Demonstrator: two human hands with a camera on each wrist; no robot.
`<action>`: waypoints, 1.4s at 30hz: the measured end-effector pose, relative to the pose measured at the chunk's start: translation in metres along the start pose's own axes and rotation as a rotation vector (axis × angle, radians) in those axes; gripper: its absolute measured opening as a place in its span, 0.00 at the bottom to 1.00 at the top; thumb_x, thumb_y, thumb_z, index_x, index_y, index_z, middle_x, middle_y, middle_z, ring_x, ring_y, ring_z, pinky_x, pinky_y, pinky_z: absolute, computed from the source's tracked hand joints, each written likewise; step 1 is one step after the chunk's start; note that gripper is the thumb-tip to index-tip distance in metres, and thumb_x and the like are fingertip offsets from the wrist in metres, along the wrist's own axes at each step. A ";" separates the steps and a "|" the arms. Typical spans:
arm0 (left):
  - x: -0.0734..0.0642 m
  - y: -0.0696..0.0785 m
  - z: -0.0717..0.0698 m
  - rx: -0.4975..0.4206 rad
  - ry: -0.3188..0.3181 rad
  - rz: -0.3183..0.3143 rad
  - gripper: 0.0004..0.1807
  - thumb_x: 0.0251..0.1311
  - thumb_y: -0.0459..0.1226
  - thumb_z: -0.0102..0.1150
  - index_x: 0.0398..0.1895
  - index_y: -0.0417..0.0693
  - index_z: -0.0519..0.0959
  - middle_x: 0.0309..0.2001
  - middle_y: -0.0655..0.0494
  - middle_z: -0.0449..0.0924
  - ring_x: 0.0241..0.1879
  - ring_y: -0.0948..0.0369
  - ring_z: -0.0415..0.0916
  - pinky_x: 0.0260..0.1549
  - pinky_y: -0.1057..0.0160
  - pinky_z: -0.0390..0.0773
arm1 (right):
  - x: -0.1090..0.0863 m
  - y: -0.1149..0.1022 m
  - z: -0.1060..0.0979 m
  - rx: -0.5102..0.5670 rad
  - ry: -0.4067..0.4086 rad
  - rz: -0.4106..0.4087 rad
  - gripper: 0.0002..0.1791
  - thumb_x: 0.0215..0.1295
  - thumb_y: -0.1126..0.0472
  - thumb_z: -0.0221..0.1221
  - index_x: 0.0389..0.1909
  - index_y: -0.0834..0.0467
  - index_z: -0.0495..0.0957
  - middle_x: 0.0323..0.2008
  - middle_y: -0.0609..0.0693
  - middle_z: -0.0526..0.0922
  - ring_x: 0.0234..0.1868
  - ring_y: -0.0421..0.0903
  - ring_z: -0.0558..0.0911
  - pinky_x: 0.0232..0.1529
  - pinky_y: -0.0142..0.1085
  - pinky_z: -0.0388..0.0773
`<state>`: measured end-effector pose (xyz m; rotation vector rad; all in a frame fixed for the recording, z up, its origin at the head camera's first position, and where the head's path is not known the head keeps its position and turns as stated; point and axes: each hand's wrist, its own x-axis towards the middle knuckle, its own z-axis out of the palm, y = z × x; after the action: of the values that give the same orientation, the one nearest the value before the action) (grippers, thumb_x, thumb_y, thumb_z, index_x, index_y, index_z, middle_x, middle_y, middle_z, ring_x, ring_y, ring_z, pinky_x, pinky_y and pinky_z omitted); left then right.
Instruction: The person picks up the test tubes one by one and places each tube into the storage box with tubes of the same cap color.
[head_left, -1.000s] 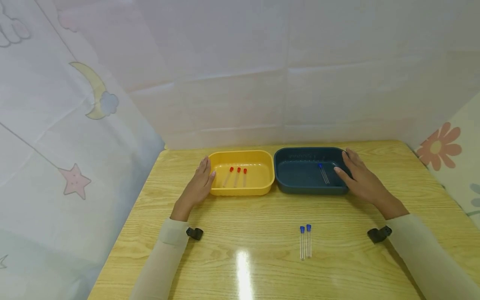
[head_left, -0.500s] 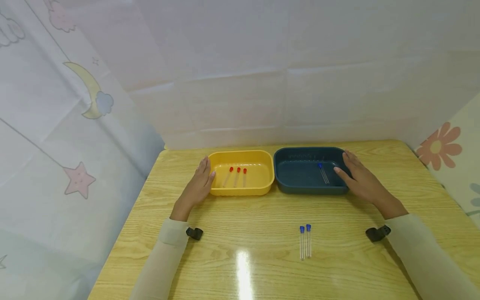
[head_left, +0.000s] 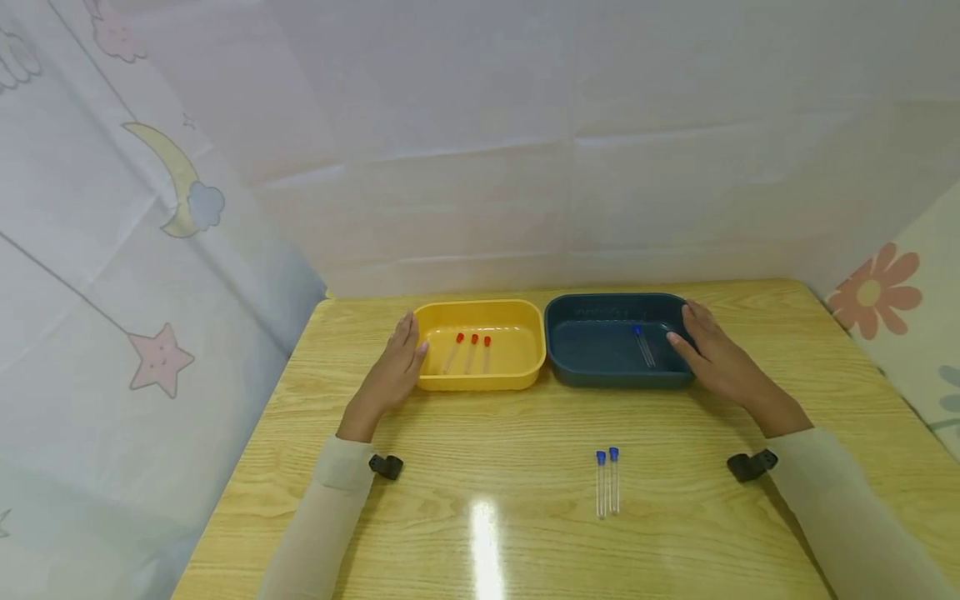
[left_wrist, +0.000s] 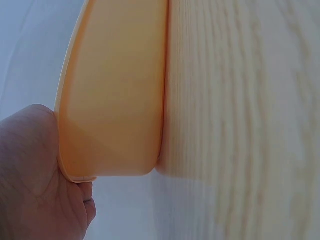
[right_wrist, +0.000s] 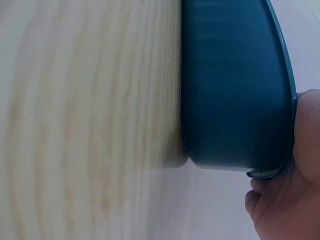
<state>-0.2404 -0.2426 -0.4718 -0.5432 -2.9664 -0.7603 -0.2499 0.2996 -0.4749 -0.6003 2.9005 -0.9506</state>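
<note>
At the left end of a yellow tray (head_left: 480, 382), my left hand (head_left: 390, 362) grips the rim, thumb over the edge and fingers along the outer side. Three red-capped test tubes (head_left: 470, 354) lie inside that tray. My right hand (head_left: 720, 362) holds the right end of a dark blue tray (head_left: 618, 380) in the same way, its thumb over the rim. Blue-capped test tubes (head_left: 643, 346) lie close together in the blue tray near that thumb. The left wrist view shows the yellow tray's side wall (left_wrist: 115, 90); the blue wall (right_wrist: 235, 90) fills much of the right wrist view.
Two more blue-capped test tubes (head_left: 607, 483) lie side by side on the wooden table (head_left: 420, 517), in front of the blue tray. Both trays stand side by side near the table's back edge. A pale printed cloth (head_left: 465, 167) hangs behind and at the sides.
Hands, trays and tubes keep their places relative to one another. The head view has shifted very slightly.
</note>
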 end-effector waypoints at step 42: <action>-0.003 0.020 -0.012 0.124 0.088 0.026 0.35 0.83 0.49 0.33 0.82 0.39 0.44 0.81 0.41 0.35 0.80 0.44 0.37 0.74 0.37 0.44 | -0.002 0.000 0.000 0.000 -0.009 0.029 0.42 0.84 0.45 0.40 0.80 0.63 0.31 0.81 0.54 0.25 0.80 0.58 0.27 0.73 0.66 0.35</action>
<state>-0.2316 -0.2330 -0.4529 -0.5254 -2.8951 -0.5782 -0.2484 0.3000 -0.4749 -0.5598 2.8928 -0.9427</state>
